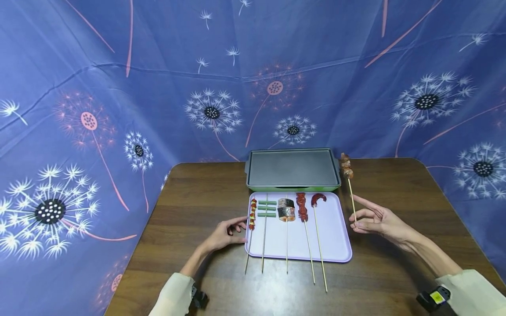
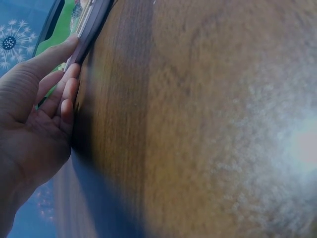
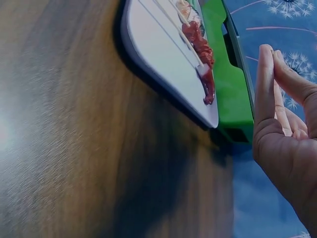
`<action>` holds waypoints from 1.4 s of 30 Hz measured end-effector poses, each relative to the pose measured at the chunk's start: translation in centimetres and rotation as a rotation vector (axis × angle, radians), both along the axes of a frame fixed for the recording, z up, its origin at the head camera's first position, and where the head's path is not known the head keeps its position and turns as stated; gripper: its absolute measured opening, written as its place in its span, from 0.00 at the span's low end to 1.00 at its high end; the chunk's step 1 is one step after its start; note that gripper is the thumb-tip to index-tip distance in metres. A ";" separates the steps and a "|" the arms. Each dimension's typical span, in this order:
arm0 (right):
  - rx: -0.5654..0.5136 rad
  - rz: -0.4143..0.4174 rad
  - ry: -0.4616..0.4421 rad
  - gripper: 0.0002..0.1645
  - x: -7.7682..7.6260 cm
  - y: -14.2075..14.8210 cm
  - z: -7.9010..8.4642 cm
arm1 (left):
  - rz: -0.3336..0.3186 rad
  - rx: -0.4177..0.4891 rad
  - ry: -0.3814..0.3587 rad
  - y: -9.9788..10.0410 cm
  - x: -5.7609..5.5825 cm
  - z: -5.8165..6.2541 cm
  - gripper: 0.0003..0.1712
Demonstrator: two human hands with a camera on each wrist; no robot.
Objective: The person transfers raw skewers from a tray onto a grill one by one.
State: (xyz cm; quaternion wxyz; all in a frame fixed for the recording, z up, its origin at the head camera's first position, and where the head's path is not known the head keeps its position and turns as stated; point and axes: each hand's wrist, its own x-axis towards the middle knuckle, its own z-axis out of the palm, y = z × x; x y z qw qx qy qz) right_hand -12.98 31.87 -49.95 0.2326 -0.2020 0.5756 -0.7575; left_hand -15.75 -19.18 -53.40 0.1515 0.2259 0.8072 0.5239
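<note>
My right hand (image 1: 377, 224) pinches the lower end of a meat skewer (image 1: 347, 169) between thumb and fingers. The browned chunks at its tip stand up beside the right end of the grill pan. In the right wrist view the pinching fingertips (image 3: 267, 52) show, but the skewer hardly does. My left hand (image 1: 226, 235) touches the left edge of the lilac tray (image 1: 336, 237), fingertips right at the rim. Across the tray lie a small red-and-yellow skewer (image 1: 252, 215), a green-stick skewer (image 1: 266, 208), a fish skewer (image 1: 286, 210), a red meat skewer (image 1: 302, 206) and a curled red skewer (image 1: 317, 199).
Behind the tray stands a dark rectangular grill pan (image 1: 292, 169) with a green base (image 3: 233, 94). The skewer sticks overhang the tray's front edge. Brown wooden table (image 1: 197, 188) surrounds them, and a blue dandelion-print cloth (image 1: 253, 109) hangs behind.
</note>
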 end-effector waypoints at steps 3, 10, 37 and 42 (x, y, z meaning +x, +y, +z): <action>0.008 -0.009 -0.011 0.47 -0.8 -0.5 0.2 | 0.005 -0.006 0.020 -0.2 -0.7 -1.4 0.37; 0.073 -0.023 -0.027 0.45 -2.3 -1.4 -0.2 | 0.004 -0.005 0.026 -0.6 -1.5 -2.6 0.39; 0.038 -0.147 -0.162 0.39 -4.1 -3.3 -2.1 | -0.011 0.010 -0.006 -0.8 -1.1 -2.5 0.37; 0.019 -0.188 -0.187 0.37 -4.2 -3.5 -2.3 | -0.005 0.014 -0.009 -0.8 -0.9 -2.5 0.37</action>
